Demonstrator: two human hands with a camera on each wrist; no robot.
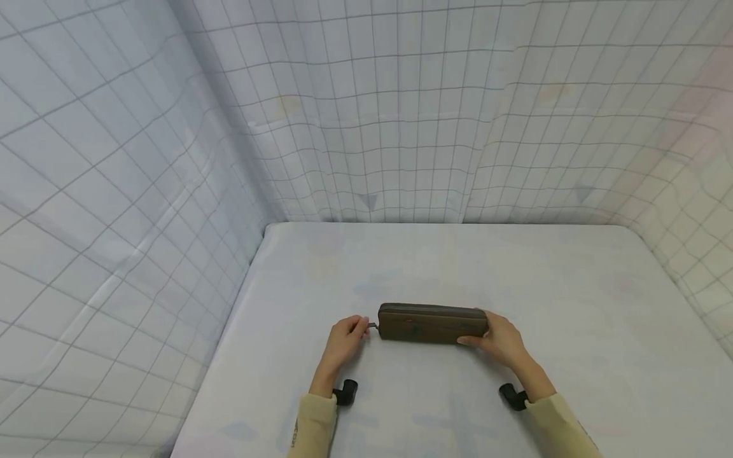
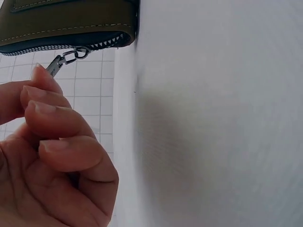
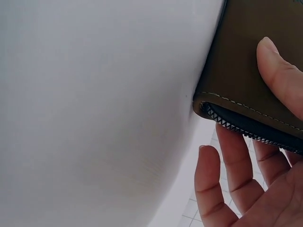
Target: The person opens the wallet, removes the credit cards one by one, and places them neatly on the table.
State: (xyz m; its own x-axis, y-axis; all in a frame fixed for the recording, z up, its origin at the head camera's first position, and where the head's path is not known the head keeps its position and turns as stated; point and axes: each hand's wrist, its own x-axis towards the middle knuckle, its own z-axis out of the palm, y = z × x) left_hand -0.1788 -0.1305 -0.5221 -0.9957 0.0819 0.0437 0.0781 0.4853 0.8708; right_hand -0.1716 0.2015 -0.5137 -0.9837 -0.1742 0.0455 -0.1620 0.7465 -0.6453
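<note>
L hand point(image 1: 345, 337) pinches zip pull point(image 2: 54, 66), fingers curled in; wallet point(image 1: 432, 323) just to its R, long axis running hand to hand, approx. in line w/ pull. R hand point(image 1: 499, 337), nearer, grips far end, thumb on face, part-open.

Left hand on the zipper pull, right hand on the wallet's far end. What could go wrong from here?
1. The left hand pinches only the small metal zipper pull, so it may slip off under a tug.
2. The right hand grips the wallet at the end away from the pull, so the near end might swing or bend.
3. The right hand's fingers lie close to the zipper teeth and might get in the slider's way there.
</note>
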